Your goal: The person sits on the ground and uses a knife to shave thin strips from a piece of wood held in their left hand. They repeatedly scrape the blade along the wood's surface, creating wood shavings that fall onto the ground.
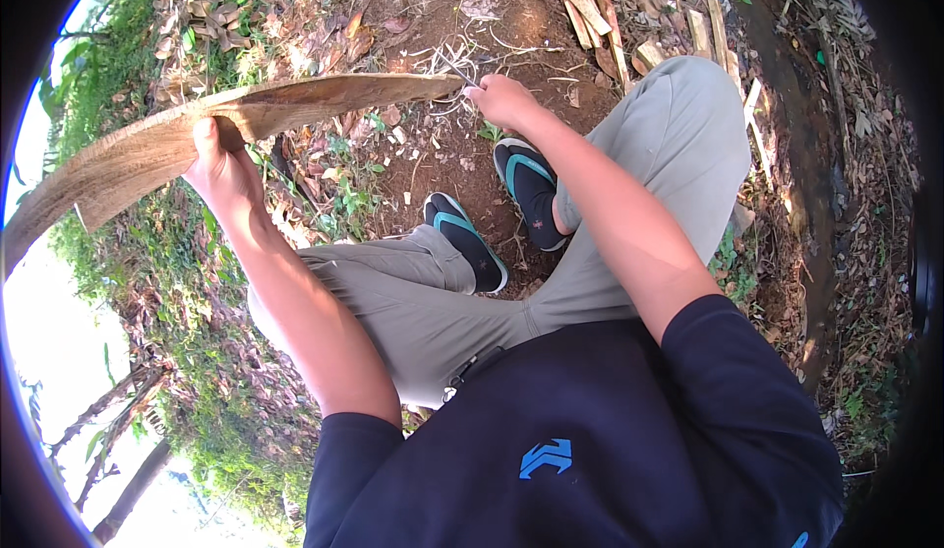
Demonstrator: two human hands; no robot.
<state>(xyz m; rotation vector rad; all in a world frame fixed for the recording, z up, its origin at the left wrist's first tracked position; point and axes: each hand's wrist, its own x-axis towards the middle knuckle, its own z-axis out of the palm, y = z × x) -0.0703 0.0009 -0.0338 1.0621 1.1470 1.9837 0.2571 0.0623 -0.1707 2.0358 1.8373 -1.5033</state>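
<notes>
A long, flat wooden board point(324, 95) runs from the far left edge to the middle, bending with the lens. My left hand point(224, 166) grips its lower edge, thumb up against the near face; the other fingers are hidden behind the wood. By the board's right end, my right hand point(503, 101) is closed around a knife point(454, 69), of which only a thin dark blade shows, pointing up and left. The handle is covered by the fingers. Pale curled shavings point(457, 91) lie on the soil around the blade.
My feet, in dark socks and teal-strapped sandals point(458, 225), rest on brown soil between my bent knees. Split wood pieces point(588, 12) lie at the far right, near a dark log point(808, 204). Leaf litter and green plants point(108, 66) cover the left side.
</notes>
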